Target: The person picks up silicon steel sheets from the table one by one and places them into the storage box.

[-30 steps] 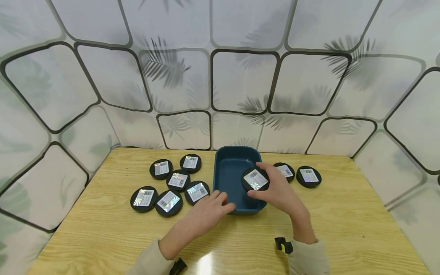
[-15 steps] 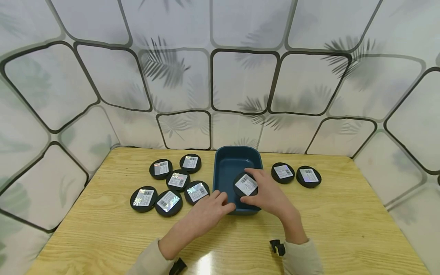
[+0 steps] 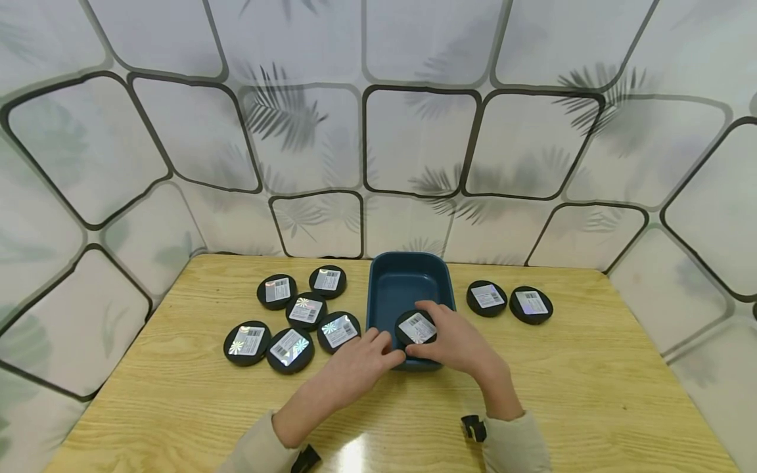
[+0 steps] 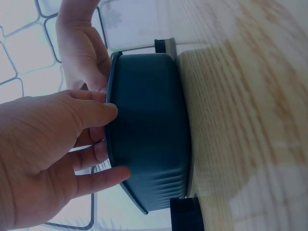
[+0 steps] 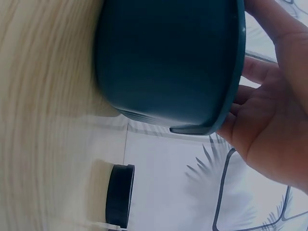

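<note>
A deep blue rectangular bin (image 3: pixel 408 282) with rounded corners stands on the table. My left hand (image 3: pixel 361 358) holds the bin's near-left rim; in the left wrist view its thumb lies against the outer wall and other fingertips reach over the rim. Inside the near end of the bin is a flat black disc (image 3: pixel 416 327) with a white barcode label facing up. My right hand (image 3: pixel 458 335) grips that disc between thumb and fingers. In the right wrist view the bin wall (image 5: pixel 168 62) hides the disc. Whether the disc touches the bin's floor cannot be seen.
Several like discs (image 3: pixel 306 311) with labels up lie in a group left of the bin. Two more, a nearer disc (image 3: pixel 487 298) and an outer disc (image 3: pixel 531 304), lie to its right. A patterned curtain (image 3: pixel 414 144) hangs behind the wooden table (image 3: pixel 591 381).
My right hand has moved left and toward me with the disc, lower into the bin's near end. The left hand has stayed on the rim.
</note>
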A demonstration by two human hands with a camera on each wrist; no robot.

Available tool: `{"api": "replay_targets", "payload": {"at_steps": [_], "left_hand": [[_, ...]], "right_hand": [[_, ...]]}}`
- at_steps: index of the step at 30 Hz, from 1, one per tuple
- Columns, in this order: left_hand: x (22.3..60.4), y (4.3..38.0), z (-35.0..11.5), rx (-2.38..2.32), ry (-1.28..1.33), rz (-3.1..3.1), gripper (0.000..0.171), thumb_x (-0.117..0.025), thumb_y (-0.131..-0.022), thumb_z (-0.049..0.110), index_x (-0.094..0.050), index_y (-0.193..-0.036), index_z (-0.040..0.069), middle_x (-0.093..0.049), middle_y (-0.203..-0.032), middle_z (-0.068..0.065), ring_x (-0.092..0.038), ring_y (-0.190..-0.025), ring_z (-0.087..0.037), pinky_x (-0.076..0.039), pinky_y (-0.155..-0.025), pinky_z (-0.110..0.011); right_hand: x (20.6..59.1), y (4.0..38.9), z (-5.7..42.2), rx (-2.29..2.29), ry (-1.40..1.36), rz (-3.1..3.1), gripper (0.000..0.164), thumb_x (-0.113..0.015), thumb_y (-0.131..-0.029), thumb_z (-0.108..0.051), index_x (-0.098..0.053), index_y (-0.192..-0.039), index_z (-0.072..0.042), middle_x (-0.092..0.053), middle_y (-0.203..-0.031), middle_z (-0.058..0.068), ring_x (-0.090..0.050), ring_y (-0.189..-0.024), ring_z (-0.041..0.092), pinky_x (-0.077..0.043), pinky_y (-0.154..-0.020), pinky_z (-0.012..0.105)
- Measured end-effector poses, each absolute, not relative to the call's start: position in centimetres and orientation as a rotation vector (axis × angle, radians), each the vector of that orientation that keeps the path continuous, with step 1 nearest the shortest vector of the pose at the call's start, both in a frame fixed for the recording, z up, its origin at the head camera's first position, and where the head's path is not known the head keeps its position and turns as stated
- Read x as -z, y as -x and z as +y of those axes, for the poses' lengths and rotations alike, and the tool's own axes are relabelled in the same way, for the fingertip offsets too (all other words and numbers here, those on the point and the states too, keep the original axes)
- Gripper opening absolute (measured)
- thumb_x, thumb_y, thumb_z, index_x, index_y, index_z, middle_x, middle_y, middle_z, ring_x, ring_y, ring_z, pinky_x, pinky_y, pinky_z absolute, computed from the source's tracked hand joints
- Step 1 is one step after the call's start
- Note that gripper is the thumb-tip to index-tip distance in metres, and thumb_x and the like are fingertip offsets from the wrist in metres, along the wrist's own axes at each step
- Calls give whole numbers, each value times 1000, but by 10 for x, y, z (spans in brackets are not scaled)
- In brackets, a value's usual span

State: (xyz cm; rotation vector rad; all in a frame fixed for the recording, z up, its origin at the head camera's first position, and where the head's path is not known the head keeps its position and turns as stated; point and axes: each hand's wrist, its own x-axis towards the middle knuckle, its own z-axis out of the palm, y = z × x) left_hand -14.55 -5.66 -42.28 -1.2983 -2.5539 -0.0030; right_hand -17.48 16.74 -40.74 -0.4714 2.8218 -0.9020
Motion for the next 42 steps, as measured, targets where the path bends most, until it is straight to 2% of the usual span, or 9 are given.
{"api": "replay_targets", "payload": {"at_steps": [6, 14, 23, 31, 42], "left_hand": [[423, 145, -57, 8, 1294, -2569, 26, -63, -97, 17, -65, -120, 27, -53, -95, 1, -44, -81, -14, -42, -59, -22], [423, 145, -57, -4, 1294, -2558, 28, -64, -96, 17, -65, -121, 28, -51, -92, 2, -42, -78, -14, -39, -58, -21], [423, 144, -56, -20, 1293, -2549, 32, -64, -96, 16, -64, -125, 29, -51, -92, 2, -43, -80, -14, -41, -60, -22], [423, 146, -55, 24, 1304, -2524, 28, -64, -96, 15, -66, -120, 28, -51, -92, 2, -44, -80, -14, -43, -62, -22], [425, 146, -56, 41, 1307, -2510, 22, -64, -95, 16, -66, -115, 26, -53, -94, 1, -47, -82, -15, -45, -63, -22]], "right_hand": [[410, 176, 166, 856, 466, 2797, 79, -81, -79, -47, -51, -141, -9, -61, -125, 11, -59, -96, 17, -50, -81, 39], [414, 177, 164, 867, 471, 2790, 81, -81, -80, -46, -48, -143, -7, -62, -124, 11, -60, -96, 16, -50, -82, 40], [417, 179, 163, 906, 490, 2756, 77, -81, -81, -38, -48, -142, -6, -65, -116, 6, -60, -89, 13, -50, -79, 37], [418, 181, 162, 882, 505, 2743, 79, -83, -81, -30, -45, -144, -3, -67, -107, 6, -59, -81, 10, -51, -73, 33], [421, 186, 157, 812, 516, 2754, 77, -86, -77, -25, -49, -141, -3, -64, -116, 9, -59, -91, 16, -50, -79, 38]]}}
